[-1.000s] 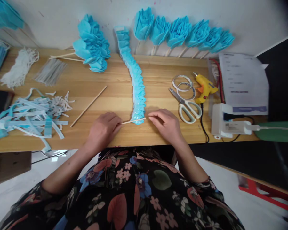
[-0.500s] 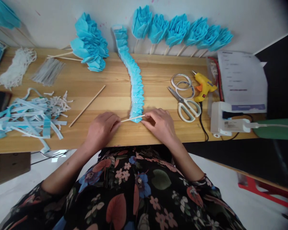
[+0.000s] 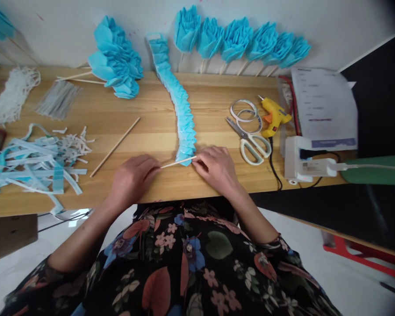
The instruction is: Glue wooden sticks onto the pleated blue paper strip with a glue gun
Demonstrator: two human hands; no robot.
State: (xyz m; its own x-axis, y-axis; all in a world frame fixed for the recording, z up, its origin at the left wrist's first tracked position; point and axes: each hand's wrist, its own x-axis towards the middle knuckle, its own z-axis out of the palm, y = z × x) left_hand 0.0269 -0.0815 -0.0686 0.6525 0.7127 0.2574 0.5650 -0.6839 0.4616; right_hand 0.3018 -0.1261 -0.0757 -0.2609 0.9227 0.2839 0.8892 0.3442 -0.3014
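Observation:
A thin wooden stick (image 3: 178, 162) lies across the near end of a long strip of folded blue paper pieces (image 3: 183, 123) that curves up the wooden table (image 3: 158, 109) toward the wall. My left hand (image 3: 131, 177) pinches the stick's left end, fingers closed. My right hand (image 3: 215, 169) has its fingertips pressed together at the stick's right end and the strip's last fold.
A second stick (image 3: 114, 147) lies left of the strip. Paper scraps (image 3: 36, 160) pile at the left. Scissors (image 3: 252, 142), tape rings (image 3: 245, 109), a yellow glue gun (image 3: 274, 115) and a white power strip (image 3: 307, 164) sit right. Blue paper flowers (image 3: 237, 39) lean on the wall.
My right hand has moved left onto the stick's right end and the strip's near fold. The left hand keeps its hold; the view has shifted slightly.

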